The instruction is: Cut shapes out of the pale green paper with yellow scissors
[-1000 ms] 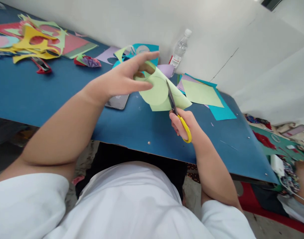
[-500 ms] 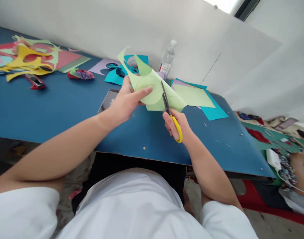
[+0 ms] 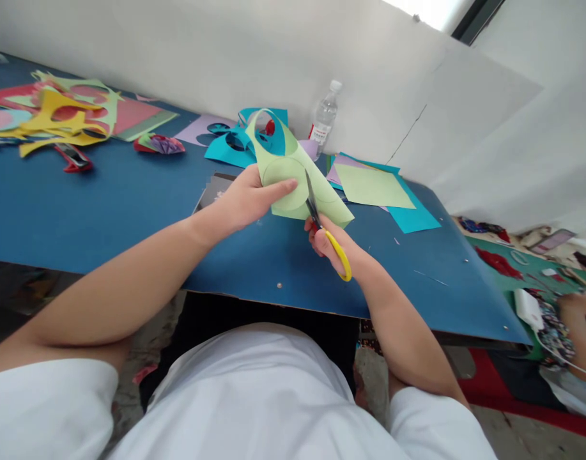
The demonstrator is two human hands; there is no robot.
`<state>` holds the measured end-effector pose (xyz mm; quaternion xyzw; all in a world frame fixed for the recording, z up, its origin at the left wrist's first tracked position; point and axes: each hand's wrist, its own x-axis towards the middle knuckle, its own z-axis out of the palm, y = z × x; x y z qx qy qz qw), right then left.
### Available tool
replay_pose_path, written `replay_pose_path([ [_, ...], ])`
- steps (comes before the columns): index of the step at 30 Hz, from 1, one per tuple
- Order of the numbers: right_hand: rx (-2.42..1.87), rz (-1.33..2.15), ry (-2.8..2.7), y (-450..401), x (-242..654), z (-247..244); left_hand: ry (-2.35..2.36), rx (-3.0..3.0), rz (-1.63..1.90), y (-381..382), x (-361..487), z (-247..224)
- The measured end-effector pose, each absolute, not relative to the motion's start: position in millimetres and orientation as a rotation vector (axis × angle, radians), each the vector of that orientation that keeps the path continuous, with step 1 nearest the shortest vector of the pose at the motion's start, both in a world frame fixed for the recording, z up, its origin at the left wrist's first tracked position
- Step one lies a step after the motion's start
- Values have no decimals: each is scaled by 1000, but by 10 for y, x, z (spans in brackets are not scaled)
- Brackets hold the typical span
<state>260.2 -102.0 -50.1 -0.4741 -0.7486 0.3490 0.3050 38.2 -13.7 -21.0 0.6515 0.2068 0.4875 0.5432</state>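
My left hand (image 3: 255, 198) is closed on a light green sheet of paper (image 3: 316, 177), its thumb pressed on a partly cut disc with a drawn circle outline. The sheet is curled, and a round hole shows in its upper part. Yellow-handled scissors (image 3: 340, 255) are in my right hand (image 3: 338, 246), fingers wrapped round the handle. Their dark blades point up and away from me, at the right edge of the disc. Both hands are raised over the blue table. The fingers under the paper are hidden.
Blue paper offcuts (image 3: 225, 150) and a plastic bottle (image 3: 324, 116) stand behind the hands. Stacked sheets (image 3: 376, 182) lie at right; yellow scraps (image 3: 57, 115) and a red-handled tool (image 3: 75, 158) at left. A dark flat object (image 3: 209, 191) lies beside my left hand. Another person's arm (image 3: 578, 319) shows far right.
The green paper has turned and its top strips now form a loop round the hole. My right hand and the scissors have shifted slightly left along the disc's edge.
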Motion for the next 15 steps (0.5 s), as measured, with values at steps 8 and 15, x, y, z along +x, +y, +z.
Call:
replay_pose_path([
  [8,-1075,1210,-1784,-996,2566,-606,493,1603,1128,-171,350,-148],
  [15,-794,1479,-1626,-968,2490,-710,412,1638,1045,-110,336,-157],
])
